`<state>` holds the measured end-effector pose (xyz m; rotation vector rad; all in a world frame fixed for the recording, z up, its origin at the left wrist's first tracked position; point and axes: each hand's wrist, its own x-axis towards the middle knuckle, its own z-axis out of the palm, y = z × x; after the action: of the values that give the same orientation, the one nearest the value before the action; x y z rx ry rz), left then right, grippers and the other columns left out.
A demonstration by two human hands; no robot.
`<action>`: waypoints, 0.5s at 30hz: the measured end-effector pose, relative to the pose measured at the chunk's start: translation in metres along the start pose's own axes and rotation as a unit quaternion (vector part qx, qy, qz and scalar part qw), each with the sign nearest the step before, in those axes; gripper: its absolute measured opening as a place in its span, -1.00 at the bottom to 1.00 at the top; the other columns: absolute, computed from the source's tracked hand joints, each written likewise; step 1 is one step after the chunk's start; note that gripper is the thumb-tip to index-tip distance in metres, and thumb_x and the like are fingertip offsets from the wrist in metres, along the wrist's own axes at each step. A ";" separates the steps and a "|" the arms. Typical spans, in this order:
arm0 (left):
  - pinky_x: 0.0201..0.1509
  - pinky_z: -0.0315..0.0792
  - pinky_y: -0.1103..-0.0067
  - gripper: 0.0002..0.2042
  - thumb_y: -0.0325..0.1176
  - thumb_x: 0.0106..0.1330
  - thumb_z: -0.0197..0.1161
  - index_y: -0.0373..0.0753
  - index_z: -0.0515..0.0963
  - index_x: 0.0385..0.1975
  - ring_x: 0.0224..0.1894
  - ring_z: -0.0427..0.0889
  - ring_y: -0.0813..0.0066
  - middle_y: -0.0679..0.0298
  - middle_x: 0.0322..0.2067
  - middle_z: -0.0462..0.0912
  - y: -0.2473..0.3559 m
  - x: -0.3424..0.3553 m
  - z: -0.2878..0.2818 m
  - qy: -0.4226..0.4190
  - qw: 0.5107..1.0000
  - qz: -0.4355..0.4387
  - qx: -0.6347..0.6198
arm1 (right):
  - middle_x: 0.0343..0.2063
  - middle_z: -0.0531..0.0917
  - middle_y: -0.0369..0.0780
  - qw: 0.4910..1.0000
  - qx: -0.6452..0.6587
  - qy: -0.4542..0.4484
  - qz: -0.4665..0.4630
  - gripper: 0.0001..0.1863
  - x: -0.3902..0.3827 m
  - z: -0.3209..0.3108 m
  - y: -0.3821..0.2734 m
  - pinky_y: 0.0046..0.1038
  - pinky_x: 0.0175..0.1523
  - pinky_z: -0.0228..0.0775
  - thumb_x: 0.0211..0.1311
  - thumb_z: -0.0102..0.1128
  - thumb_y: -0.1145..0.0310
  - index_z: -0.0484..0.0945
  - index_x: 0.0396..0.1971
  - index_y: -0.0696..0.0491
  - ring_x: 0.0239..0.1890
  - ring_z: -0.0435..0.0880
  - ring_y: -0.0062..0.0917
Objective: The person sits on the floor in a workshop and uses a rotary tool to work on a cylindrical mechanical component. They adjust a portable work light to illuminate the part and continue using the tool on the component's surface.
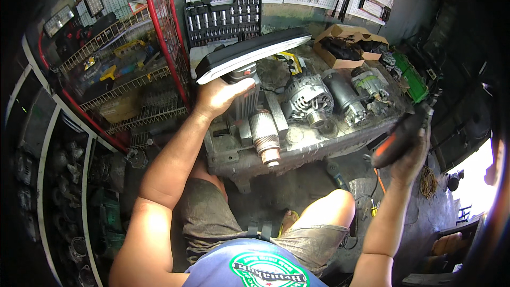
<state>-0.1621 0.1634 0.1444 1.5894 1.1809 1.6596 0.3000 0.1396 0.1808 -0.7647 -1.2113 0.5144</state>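
Presently, I am seeing the orange-marked tool (397, 134) gripped firmly in the right hand (417, 153), well apart from the left hand (219, 96), which is touching the flat black panel (255, 52) from below, though I cannot tell whether its hidden fingers are closing. In my judgement, working well is meaning a level panel and a tool clear of the armature (264, 130), which is resting right of the left hand.

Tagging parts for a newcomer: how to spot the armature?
Find the front edge of the workbench, below and right of the left hand. The armature sits there: unlike the vented alternator to its right, it is a slim cylinder with a copper-coloured band near its tip.
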 end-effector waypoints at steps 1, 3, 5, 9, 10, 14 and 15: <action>-0.17 0.71 0.50 -0.58 -0.51 0.24 0.60 -0.34 0.60 0.06 -0.25 0.75 0.48 0.24 -0.12 0.72 0.001 0.000 -0.001 0.006 1.000 0.020 0.019 | -0.04 0.69 -0.18 0.999 0.022 -0.041 0.017 -0.28 -0.004 0.011 0.009 -0.43 -0.04 0.61 0.53 0.15 -0.12 0.45 0.40 0.16 -0.13 0.73 -0.48; -0.10 0.71 0.50 -0.53 -0.49 0.21 0.63 -0.33 0.59 0.10 -0.18 0.75 0.49 0.24 -0.08 0.72 0.003 -0.001 -0.005 0.001 1.000 -0.002 -0.007 | -0.16 0.70 -0.21 0.993 0.039 -0.108 0.023 -0.28 -0.015 0.034 0.028 -0.44 -0.17 0.60 0.46 0.21 -0.15 0.49 0.34 0.15 -0.25 0.72 -0.52; 0.04 0.69 0.50 -0.41 -0.40 0.18 0.68 -0.34 0.55 0.19 -0.01 0.73 0.50 0.21 0.00 0.71 0.005 -0.001 -0.007 0.003 0.999 -0.042 -0.011 | -0.22 0.69 -0.23 0.984 0.044 -0.170 0.028 -0.34 -0.026 0.053 0.042 -0.44 -0.23 0.59 0.43 0.25 -0.07 0.50 0.30 0.13 -0.31 0.69 -0.56; 0.08 0.70 0.49 -0.31 -0.31 0.18 0.69 -0.41 0.47 0.24 -0.02 0.75 0.47 0.15 -0.01 0.73 0.005 -0.002 -0.002 0.060 0.980 0.028 0.187 | -0.24 0.65 -0.22 0.946 0.031 -0.315 0.072 -0.48 -0.051 0.072 0.061 -0.34 -0.08 0.59 0.36 0.25 0.23 0.48 0.25 0.12 -0.21 0.66 -0.55; 0.05 0.71 0.49 -0.32 -0.32 0.17 0.69 -0.41 0.48 0.23 -0.05 0.76 0.47 0.15 -0.03 0.74 0.005 -0.002 -0.002 0.049 0.991 0.015 0.120 | -0.22 0.67 -0.18 0.934 -0.014 -0.355 0.036 -0.47 -0.054 0.073 0.065 -0.30 0.03 0.60 0.36 0.27 0.24 0.48 0.26 0.13 -0.13 0.68 -0.50; -0.20 0.69 0.53 -0.62 -0.42 0.25 0.61 -0.36 0.64 0.00 -0.31 0.76 0.53 0.21 -0.24 0.80 0.004 -0.003 -0.003 0.036 0.999 -0.020 0.021 | -0.34 0.65 -0.28 0.851 -0.037 -0.502 0.148 -0.39 -0.063 0.062 0.066 -0.48 -0.20 0.51 0.39 0.36 0.21 0.47 0.33 0.17 -0.32 0.61 -0.67; -0.21 0.68 0.54 -0.62 -0.44 0.25 0.61 -0.38 0.64 -0.01 -0.31 0.77 0.53 0.21 -0.26 0.80 0.003 -0.003 -0.002 0.035 0.999 -0.027 0.025 | -0.37 0.65 -0.29 0.843 -0.025 -0.512 0.162 -0.38 -0.064 0.060 0.065 -0.50 -0.23 0.51 0.40 0.39 0.22 0.48 0.35 0.18 -0.35 0.61 -0.69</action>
<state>-0.1632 0.1587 0.1456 1.5270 1.2993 1.6750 0.2268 0.1511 0.1003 -0.7504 -2.0961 1.2786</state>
